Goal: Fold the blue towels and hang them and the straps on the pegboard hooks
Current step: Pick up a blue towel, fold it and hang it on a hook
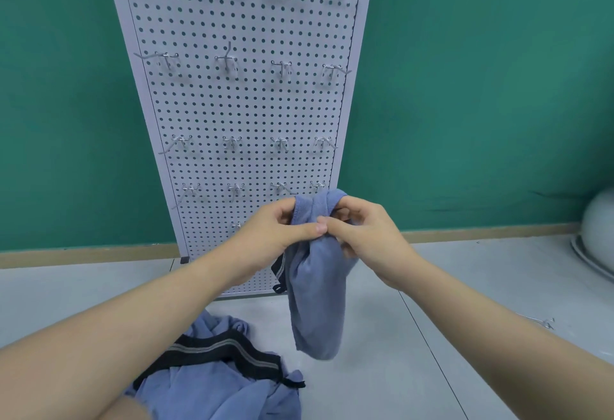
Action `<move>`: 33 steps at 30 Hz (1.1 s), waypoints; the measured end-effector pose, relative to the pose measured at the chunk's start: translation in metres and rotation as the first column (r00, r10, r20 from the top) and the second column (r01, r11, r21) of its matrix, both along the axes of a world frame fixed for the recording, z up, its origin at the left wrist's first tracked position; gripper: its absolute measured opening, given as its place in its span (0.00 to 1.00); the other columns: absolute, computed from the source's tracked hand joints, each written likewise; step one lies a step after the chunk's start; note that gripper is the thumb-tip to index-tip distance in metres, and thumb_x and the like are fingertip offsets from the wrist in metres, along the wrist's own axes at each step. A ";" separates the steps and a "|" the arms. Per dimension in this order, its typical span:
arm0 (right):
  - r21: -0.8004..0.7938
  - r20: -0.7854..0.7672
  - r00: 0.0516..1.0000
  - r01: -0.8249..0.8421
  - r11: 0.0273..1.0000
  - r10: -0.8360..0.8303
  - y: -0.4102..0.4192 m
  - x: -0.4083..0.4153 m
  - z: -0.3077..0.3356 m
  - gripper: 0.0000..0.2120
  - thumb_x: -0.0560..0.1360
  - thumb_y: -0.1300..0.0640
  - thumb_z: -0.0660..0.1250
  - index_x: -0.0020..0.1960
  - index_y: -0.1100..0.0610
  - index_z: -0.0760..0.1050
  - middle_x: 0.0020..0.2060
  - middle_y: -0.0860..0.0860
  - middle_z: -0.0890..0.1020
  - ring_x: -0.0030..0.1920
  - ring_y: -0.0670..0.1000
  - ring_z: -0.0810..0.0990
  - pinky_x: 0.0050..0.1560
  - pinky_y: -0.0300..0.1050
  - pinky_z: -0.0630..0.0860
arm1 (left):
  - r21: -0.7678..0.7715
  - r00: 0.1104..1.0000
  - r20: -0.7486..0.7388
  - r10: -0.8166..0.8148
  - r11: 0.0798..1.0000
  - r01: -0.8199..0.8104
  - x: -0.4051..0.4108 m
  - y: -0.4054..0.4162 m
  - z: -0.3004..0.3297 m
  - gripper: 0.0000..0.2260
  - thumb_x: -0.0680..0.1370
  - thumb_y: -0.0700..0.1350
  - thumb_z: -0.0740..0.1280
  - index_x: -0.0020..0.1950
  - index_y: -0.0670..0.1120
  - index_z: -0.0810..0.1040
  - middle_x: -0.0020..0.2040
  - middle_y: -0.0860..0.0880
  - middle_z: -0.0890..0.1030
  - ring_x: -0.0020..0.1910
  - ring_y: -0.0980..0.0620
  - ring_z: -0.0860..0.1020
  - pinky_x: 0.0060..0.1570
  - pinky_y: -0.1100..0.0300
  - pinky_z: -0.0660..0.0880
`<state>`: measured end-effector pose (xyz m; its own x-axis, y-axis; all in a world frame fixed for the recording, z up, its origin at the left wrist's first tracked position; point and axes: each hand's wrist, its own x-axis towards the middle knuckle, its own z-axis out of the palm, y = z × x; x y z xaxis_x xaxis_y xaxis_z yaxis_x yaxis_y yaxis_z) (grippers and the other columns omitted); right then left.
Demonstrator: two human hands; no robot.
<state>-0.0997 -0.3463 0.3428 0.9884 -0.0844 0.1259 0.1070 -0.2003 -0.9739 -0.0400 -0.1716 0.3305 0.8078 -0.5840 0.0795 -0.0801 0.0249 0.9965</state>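
Both hands, left (282, 223) and right (362, 230), clamped in one grip on a bunched blue towel (315, 293), hanging below for folding.

Your left hand (282, 225) and right hand (362, 230) hold a towel (315, 293) before the pegboard (242, 113), which stands on the surface (382, 369) against the wall (481, 87), with a towel heap (216, 383) and strap (226, 351) below.

room: bare floor (382, 369) right of towel pile (212, 383) | obstacles: hooks (229, 64) jut from pegboard (246, 113), loose hook (545, 323) far right
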 end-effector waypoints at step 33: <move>0.174 -0.119 0.993 0.003 0.985 0.018 -0.018 0.028 -0.010 0.15 0.86 0.52 0.62 0.63 0.59 0.81 0.58 0.56 0.86 0.63 0.56 0.84 0.70 0.60 0.75 | 0.004 0.967 -0.114 0.228 0.973 -0.229 0.012 0.023 -0.003 0.07 0.80 0.38 0.71 0.57 0.43 0.83 0.52 0.44 0.88 0.53 0.45 0.86 0.54 0.53 0.81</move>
